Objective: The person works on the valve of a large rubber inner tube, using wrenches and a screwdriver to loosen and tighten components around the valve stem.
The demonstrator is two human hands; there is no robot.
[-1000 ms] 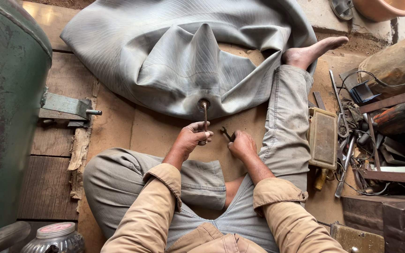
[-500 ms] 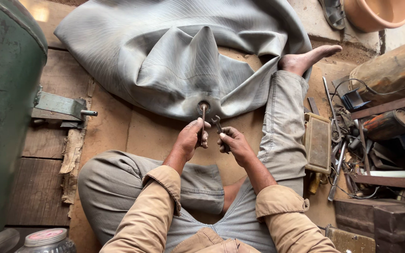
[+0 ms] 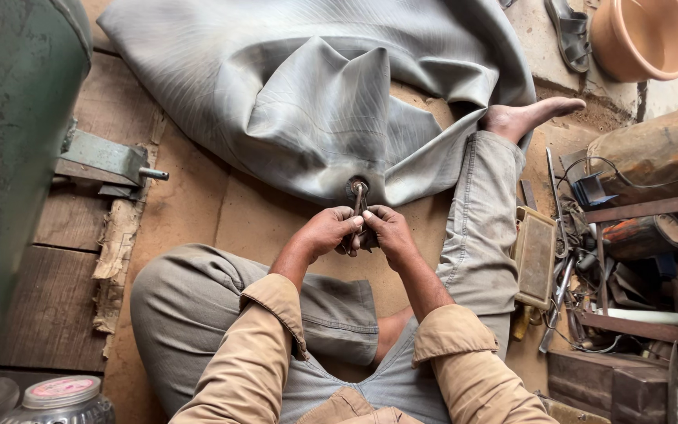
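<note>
A large grey rubber inner tube (image 3: 315, 86) lies deflated and folded on the floor in front of me. Its metal valve stem (image 3: 357, 191) sticks out of a round base toward my lap. My left hand (image 3: 326, 232) grips the lower end of the stem. My right hand (image 3: 386, 233) presses against the left, closed around a small dark metal tool (image 3: 363, 235) at the stem's end; most of the tool is hidden by my fingers. My legs in grey trousers are spread on both sides.
A green metal tank (image 3: 9, 173) with a bracket (image 3: 103, 157) stands at the left. Tools, cables and tins (image 3: 637, 235) crowd a rack at the right. An orange basin (image 3: 641, 35) and a sandal (image 3: 568, 31) sit at the far right. A jar lid (image 3: 63, 391) shows bottom left.
My right hand moved left from apart to meet the left hand at the valve stem, bringing the small tool with it. The camera shifted slightly.
</note>
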